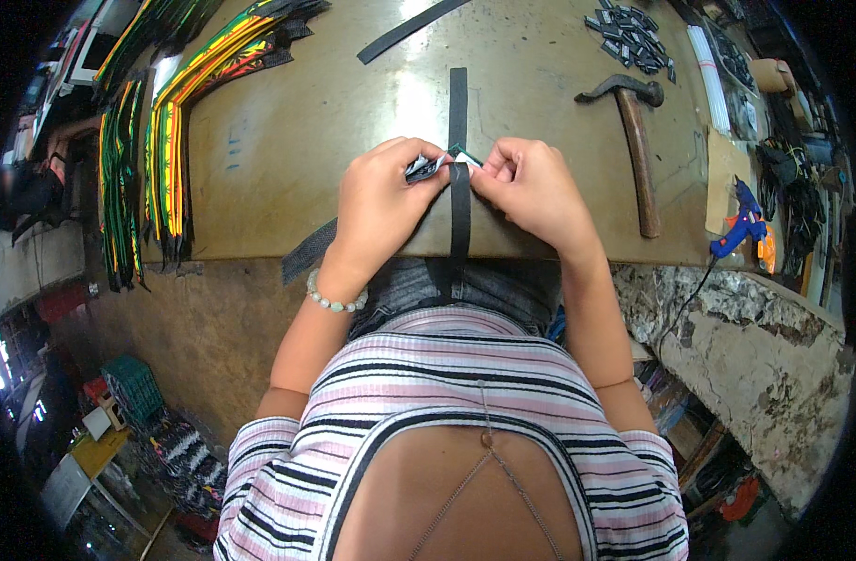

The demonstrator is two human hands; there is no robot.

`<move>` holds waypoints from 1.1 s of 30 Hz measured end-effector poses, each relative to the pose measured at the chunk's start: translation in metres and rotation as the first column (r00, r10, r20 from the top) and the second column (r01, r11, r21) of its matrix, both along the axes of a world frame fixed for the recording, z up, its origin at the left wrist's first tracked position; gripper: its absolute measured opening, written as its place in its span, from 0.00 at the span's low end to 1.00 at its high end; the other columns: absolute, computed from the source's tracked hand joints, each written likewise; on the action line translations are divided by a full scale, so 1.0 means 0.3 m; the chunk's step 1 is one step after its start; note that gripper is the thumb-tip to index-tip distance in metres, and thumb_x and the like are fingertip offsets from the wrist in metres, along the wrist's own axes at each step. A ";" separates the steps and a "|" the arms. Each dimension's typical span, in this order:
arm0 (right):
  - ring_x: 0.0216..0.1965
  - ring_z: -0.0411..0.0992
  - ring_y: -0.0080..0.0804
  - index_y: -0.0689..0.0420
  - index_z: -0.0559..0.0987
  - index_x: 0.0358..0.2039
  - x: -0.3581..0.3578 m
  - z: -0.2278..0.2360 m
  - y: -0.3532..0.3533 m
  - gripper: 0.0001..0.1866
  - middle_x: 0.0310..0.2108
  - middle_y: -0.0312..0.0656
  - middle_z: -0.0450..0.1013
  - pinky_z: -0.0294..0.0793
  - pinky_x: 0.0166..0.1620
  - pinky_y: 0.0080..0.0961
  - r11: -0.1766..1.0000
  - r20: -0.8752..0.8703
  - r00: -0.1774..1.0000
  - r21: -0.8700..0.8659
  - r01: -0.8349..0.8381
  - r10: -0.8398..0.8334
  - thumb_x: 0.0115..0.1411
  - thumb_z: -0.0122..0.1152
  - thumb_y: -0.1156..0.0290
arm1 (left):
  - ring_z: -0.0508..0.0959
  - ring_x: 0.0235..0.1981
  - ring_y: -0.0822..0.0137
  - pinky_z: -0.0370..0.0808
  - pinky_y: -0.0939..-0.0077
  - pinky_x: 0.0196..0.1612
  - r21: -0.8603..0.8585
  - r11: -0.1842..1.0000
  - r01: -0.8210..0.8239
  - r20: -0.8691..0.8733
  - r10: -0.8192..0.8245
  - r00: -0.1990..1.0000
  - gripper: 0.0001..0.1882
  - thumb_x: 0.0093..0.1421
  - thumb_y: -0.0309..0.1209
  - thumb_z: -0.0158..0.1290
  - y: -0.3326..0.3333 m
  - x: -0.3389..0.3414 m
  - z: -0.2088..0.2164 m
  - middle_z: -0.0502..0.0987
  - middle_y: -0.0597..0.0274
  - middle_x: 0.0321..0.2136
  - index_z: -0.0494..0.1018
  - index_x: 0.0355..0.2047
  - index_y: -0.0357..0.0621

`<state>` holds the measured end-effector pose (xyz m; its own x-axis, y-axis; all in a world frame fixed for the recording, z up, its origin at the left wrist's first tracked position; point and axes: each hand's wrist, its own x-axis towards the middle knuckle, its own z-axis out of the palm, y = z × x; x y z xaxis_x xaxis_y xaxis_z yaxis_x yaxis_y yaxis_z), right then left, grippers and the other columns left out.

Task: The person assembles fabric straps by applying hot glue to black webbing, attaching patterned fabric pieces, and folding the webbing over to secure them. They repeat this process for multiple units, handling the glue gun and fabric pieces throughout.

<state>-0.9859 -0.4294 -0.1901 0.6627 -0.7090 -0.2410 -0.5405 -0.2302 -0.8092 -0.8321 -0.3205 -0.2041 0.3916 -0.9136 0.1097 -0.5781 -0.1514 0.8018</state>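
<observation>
Two bundles of patterned straps (pixel 171 159) hang over the table's left edge, well apart from the work. A dark woven strip (pixel 308 251) slants out beside the left wrist. Left hand (pixel 391 187): fingers closed on a crumpled dark-and-white piece (pixel 425 170), tips close to the centre line. Black strap (pixel 460 215) lies between the hands, upright in view, its near end running past the table edge; the fold or join is too small to read. White slip (pixel 463 158) sits on it at the fingertips. Right hand (pixel 531 192): thumb and forefinger pinch at the slip's right end.

Judgement: keep both pinches level and the strap flat and untwisted, square its edges, press evenly, avoid tugging one side. A skewed slip seems the main risk.

Further right, apart: hammer (pixel 641 154), then blue glue gun (pixel 746 222).
</observation>
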 end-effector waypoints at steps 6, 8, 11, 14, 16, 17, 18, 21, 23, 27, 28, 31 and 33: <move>0.21 0.64 0.21 0.62 0.73 0.20 -0.019 0.061 -0.020 0.14 0.19 0.38 0.68 0.66 0.25 0.25 0.983 -0.180 0.972 -0.078 -0.167 0.151 0.51 0.69 0.69 | 0.74 0.22 0.69 0.72 0.74 0.29 0.193 0.981 -0.036 -0.047 0.046 0.998 0.14 0.51 0.29 0.65 -0.021 0.005 0.048 0.77 0.54 0.23 0.76 0.36 0.38; 0.24 0.67 0.23 0.63 0.75 0.25 -0.014 0.069 -0.017 0.11 0.24 0.40 0.70 0.68 0.27 0.25 0.955 0.071 0.975 -0.231 -0.188 0.209 0.51 0.68 0.72 | 0.73 0.21 0.69 0.72 0.72 0.29 0.213 0.977 -0.031 -0.061 0.045 0.997 0.14 0.51 0.30 0.65 -0.024 0.008 0.056 0.75 0.53 0.21 0.77 0.36 0.38; 0.23 0.73 0.35 0.63 0.77 0.31 0.024 0.048 -0.032 0.06 0.32 0.47 0.72 0.74 0.29 0.31 0.915 0.299 0.906 -0.361 -0.181 0.298 0.52 0.65 0.77 | 0.73 0.20 0.67 0.71 0.71 0.28 0.257 0.966 -0.039 -0.058 0.056 0.997 0.14 0.51 0.30 0.65 -0.021 0.007 0.057 0.74 0.51 0.20 0.77 0.35 0.38; 0.23 0.76 0.36 0.63 0.79 0.35 0.072 0.007 -0.093 0.07 0.34 0.48 0.73 0.77 0.28 0.30 0.935 0.344 0.892 -0.300 -0.190 0.292 0.54 0.63 0.79 | 0.78 0.24 0.55 0.74 0.64 0.30 0.238 0.970 -0.045 0.007 0.045 0.999 0.16 0.51 0.37 0.66 -0.013 0.001 0.050 0.77 0.48 0.21 0.77 0.35 0.40; 0.23 0.78 0.30 0.64 0.81 0.38 0.092 -0.022 -0.126 0.08 0.32 0.45 0.73 0.78 0.26 0.24 0.984 0.369 0.912 -0.057 -0.168 0.177 0.58 0.62 0.78 | 0.81 0.28 0.49 0.76 0.60 0.32 0.193 0.980 -0.046 0.090 0.029 0.995 0.17 0.52 0.40 0.66 -0.008 -0.005 0.044 0.79 0.48 0.25 0.77 0.34 0.43; 0.24 0.77 0.28 0.64 0.80 0.38 0.094 -0.030 -0.143 0.07 0.33 0.43 0.73 0.77 0.26 0.22 0.980 0.324 0.925 -0.053 -0.194 0.200 0.58 0.62 0.79 | 0.80 0.27 0.49 0.75 0.61 0.31 0.166 0.985 -0.051 0.102 0.034 0.994 0.16 0.52 0.39 0.66 -0.005 -0.010 0.041 0.79 0.48 0.25 0.77 0.34 0.43; 0.25 0.76 0.26 0.65 0.80 0.38 0.095 -0.036 -0.154 0.07 0.34 0.41 0.73 0.77 0.27 0.21 0.980 0.268 0.943 -0.035 -0.196 0.198 0.59 0.62 0.79 | 0.80 0.27 0.49 0.75 0.62 0.31 0.137 0.989 -0.055 0.114 0.039 0.993 0.15 0.52 0.38 0.66 -0.003 -0.015 0.037 0.78 0.47 0.24 0.77 0.35 0.44; 0.22 0.76 0.23 0.65 0.80 0.36 0.105 -0.029 -0.173 0.05 0.30 0.40 0.74 0.76 0.23 0.19 0.981 0.201 0.964 0.049 -0.190 0.177 0.59 0.62 0.79 | 0.81 0.31 0.48 0.75 0.59 0.32 0.124 0.992 -0.032 0.150 0.013 0.989 0.15 0.55 0.38 0.64 0.010 -0.021 0.027 0.79 0.49 0.28 0.75 0.41 0.48; 0.20 0.78 0.26 0.65 0.80 0.34 0.130 -0.009 -0.188 0.05 0.24 0.41 0.75 0.77 0.22 0.21 0.972 0.160 0.968 0.101 -0.211 0.193 0.58 0.61 0.79 | 0.80 0.31 0.48 0.75 0.58 0.32 0.088 0.996 -0.003 0.159 -0.011 0.987 0.16 0.57 0.37 0.62 0.021 -0.026 0.021 0.79 0.50 0.29 0.74 0.44 0.50; 0.17 0.76 0.26 0.65 0.80 0.34 0.170 0.020 -0.235 0.05 0.19 0.43 0.76 0.76 0.21 0.23 0.995 0.090 0.991 -0.031 -0.093 0.095 0.58 0.60 0.78 | 0.79 0.28 0.53 0.75 0.62 0.29 0.140 0.987 0.083 0.433 -0.137 0.891 0.19 0.60 0.36 0.58 0.038 -0.035 0.013 0.75 0.58 0.27 0.74 0.52 0.57; 0.21 0.78 0.36 0.66 0.80 0.39 0.165 0.013 -0.245 0.11 0.25 0.50 0.79 0.79 0.29 0.31 0.970 0.201 0.980 -0.238 0.048 0.000 0.60 0.60 0.72 | 0.78 0.27 0.54 0.75 0.62 0.29 0.118 0.990 0.082 0.464 -0.128 0.876 0.19 0.61 0.37 0.57 0.039 -0.043 0.011 0.73 0.59 0.27 0.73 0.53 0.58; 0.34 0.79 0.47 0.64 0.78 0.47 0.014 -0.019 -0.277 0.18 0.38 0.55 0.78 0.78 0.42 0.37 0.693 0.221 0.963 -0.671 0.264 -0.153 0.61 0.61 0.65 | 0.77 0.26 0.56 0.74 0.63 0.28 0.096 0.993 0.068 0.510 -0.107 0.853 0.20 0.61 0.37 0.56 0.040 -0.060 0.008 0.71 0.61 0.25 0.73 0.55 0.58; 0.45 0.74 0.51 0.60 0.77 0.52 -0.136 -0.051 -0.283 0.24 0.48 0.55 0.74 0.73 0.50 0.41 0.271 0.146 0.950 -0.936 0.223 -0.276 0.61 0.62 0.58 | 0.76 0.25 0.57 0.74 0.63 0.27 0.075 0.994 0.076 0.496 -0.103 0.862 0.20 0.62 0.38 0.56 0.044 -0.058 0.008 0.70 0.61 0.24 0.73 0.55 0.57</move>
